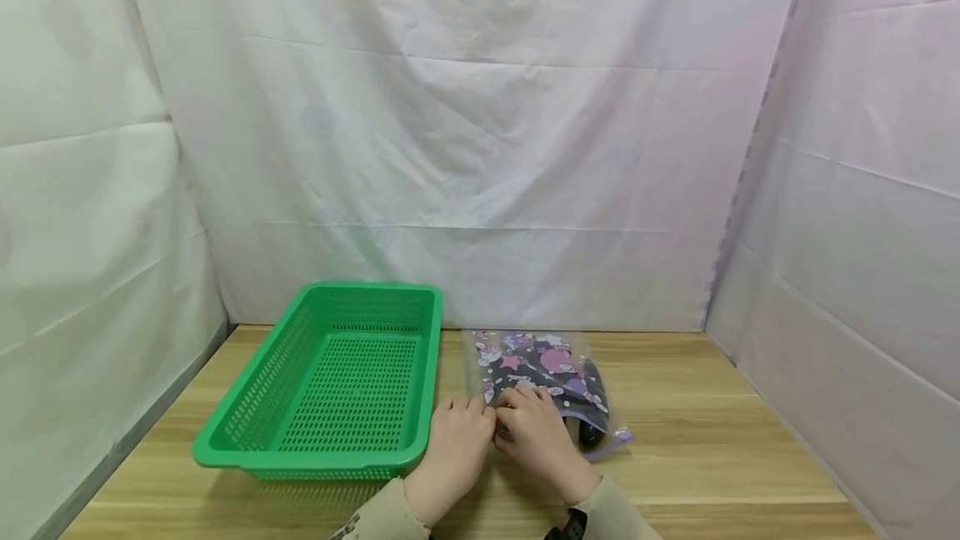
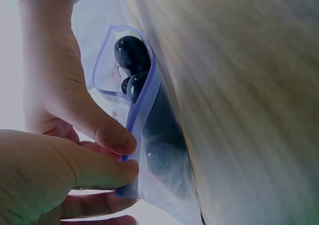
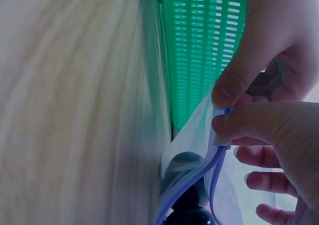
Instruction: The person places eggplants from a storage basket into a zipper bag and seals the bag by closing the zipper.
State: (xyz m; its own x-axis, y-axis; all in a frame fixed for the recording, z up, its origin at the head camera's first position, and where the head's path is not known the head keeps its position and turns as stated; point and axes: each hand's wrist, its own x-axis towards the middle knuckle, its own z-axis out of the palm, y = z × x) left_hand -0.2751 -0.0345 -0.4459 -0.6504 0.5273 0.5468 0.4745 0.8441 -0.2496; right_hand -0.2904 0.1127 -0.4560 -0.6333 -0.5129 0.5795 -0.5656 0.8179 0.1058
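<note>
A clear zip bag (image 1: 600,398) printed with stars and cartoon figures lies on the table. My left hand (image 1: 453,450) pinches the left end of its purple zip strip (image 2: 142,105) between thumb and fingers. Right beside it, my right hand (image 1: 542,444) pinches the same strip, thumb tip close to the left thumb. A small whitish slider (image 3: 221,141) shows just under the right thumb. Toward the right, the bag's mouth gapes, and several glossy black round-ended objects (image 2: 132,54) show inside. The print hides most of what the bag contains.
A green slotted basket (image 1: 318,461) stands left of the bag, close to my left hand. The wood-grain table (image 1: 697,432) extends to the right. White cloth (image 1: 465,148) hangs behind and on both sides.
</note>
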